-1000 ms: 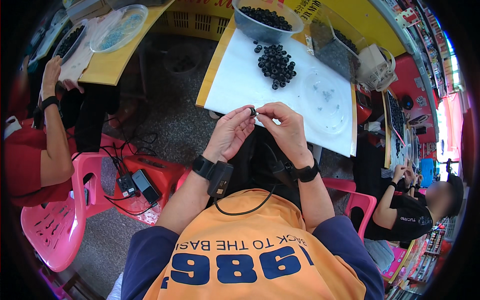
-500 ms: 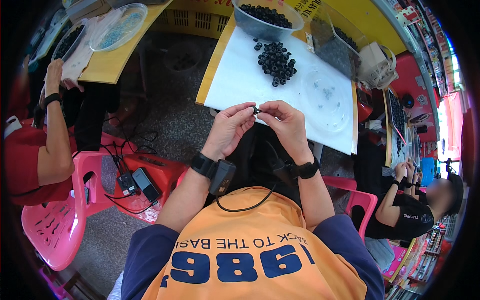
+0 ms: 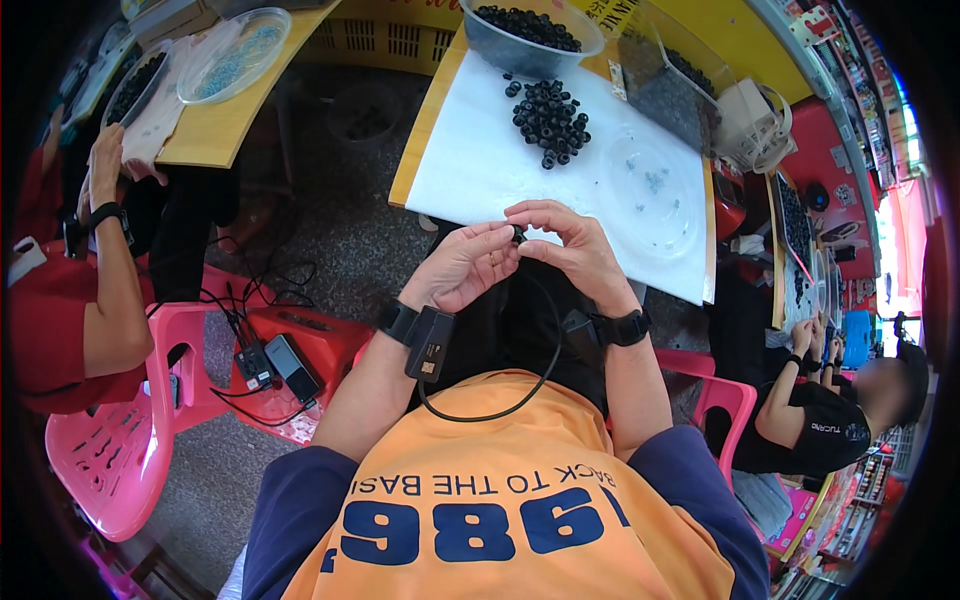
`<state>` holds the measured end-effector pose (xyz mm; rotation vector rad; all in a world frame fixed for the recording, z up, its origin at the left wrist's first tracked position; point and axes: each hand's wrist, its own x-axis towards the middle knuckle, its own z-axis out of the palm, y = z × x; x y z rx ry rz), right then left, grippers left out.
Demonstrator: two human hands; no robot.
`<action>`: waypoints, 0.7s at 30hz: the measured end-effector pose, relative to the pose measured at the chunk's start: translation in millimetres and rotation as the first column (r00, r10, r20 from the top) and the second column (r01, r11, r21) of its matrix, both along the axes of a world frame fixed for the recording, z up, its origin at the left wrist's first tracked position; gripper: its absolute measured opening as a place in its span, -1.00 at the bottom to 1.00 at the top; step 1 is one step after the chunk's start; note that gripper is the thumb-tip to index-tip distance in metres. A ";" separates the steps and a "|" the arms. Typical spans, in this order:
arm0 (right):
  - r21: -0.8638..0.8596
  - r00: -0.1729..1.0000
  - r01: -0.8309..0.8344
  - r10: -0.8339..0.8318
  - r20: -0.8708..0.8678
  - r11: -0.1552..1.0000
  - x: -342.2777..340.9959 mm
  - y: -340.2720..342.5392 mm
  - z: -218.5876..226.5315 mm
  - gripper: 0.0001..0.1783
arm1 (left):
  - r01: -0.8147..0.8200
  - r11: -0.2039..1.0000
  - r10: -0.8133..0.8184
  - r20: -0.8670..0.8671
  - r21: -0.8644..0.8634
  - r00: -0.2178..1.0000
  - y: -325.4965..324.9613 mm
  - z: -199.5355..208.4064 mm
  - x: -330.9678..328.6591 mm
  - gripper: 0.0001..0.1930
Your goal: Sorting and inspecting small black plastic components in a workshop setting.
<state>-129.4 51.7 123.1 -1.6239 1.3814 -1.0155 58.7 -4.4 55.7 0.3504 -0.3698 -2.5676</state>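
Observation:
Just past the near edge of the white-covered table [image 3: 450, 170], my two hands meet over my lap. Between thumb and index finger my left hand [image 3: 462, 268] pinches a small black part [image 3: 518, 235], mostly hidden by the fingertips. My right hand [image 3: 585, 262] grips the same part from the other side, its remaining fingers curled loosely. A heap of similar short, hollow black parts [image 3: 550, 120] lies on the table ahead. To its right, a round clear dish [image 3: 690, 235] bears several tiny bluish translucent pieces [image 3: 655, 183].
A clear bowl [image 3: 490, 48] of black parts stands at the back, beside a clear bin [image 3: 655, 95]. A white basket [image 3: 755, 130] is at the right. Co-workers sit left and right. A red stool [image 3: 300, 330] with cables and a pink chair [image 3: 110, 450] stand at the left.
Both hands have shifted slightly right and toward me. The left hand has turned so more of its palm shows, and the black part has turned between the fingertips.

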 end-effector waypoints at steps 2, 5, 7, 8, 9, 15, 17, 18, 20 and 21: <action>0.029 1.000 0.007 -0.008 0.018 1.000 -0.1 0.8 -0.9 -0.67 | 0.031 0.999 -0.031 -0.007 0.004 0.999 -0.1 -4.0 0.1 -0.80; 0.073 0.999 0.018 -0.021 0.037 0.997 0.8 3.0 0.7 -0.69 | 0.049 0.998 -0.048 0.030 -0.034 0.998 -0.1 -6.9 -0.6 -0.81; 0.050 0.999 0.024 -0.025 0.031 0.998 1.0 4.8 2.8 -0.70 | 0.053 0.995 -0.047 0.072 -0.083 0.996 1.1 -6.4 -0.5 -0.82; 0.019 1.000 0.023 -0.023 0.007 1.000 1.0 6.2 2.7 -0.70 | 0.057 0.992 -0.046 0.094 -0.113 0.994 2.0 -4.6 0.0 -0.82; -0.011 1.000 0.022 -0.022 -0.016 1.000 0.9 7.8 2.5 -0.70 | 0.061 0.988 -0.045 0.116 -0.143 0.992 3.1 -3.2 0.3 -0.81; -0.087 0.999 0.045 -0.044 0.023 0.995 -2.4 15.1 -11.5 -0.69 | 0.096 0.965 -0.055 0.171 -0.243 0.984 4.1 0.4 -0.5 -0.81; -0.120 0.999 0.045 -0.042 0.025 0.992 -3.3 13.0 -12.7 -0.68 | 0.085 0.964 -0.042 0.173 -0.250 0.984 3.1 -1.2 -2.2 -0.81; -0.145 0.999 0.035 -0.035 0.000 0.989 -3.7 10.8 -11.1 -0.67 | 0.081 0.963 -0.037 0.175 -0.256 0.984 1.3 -0.7 -2.9 -0.81; -0.189 0.998 0.003 -0.016 -0.067 0.982 -7.5 6.0 -6.6 -0.67 | 0.088 0.944 -0.008 0.243 -0.319 0.970 -4.0 2.8 -0.5 -0.81; -0.207 0.994 -0.019 -0.004 -0.109 0.978 -10.7 3.0 -3.9 -0.66 | 0.092 0.933 0.007 0.274 -0.347 0.962 -5.4 5.5 -1.1 -0.81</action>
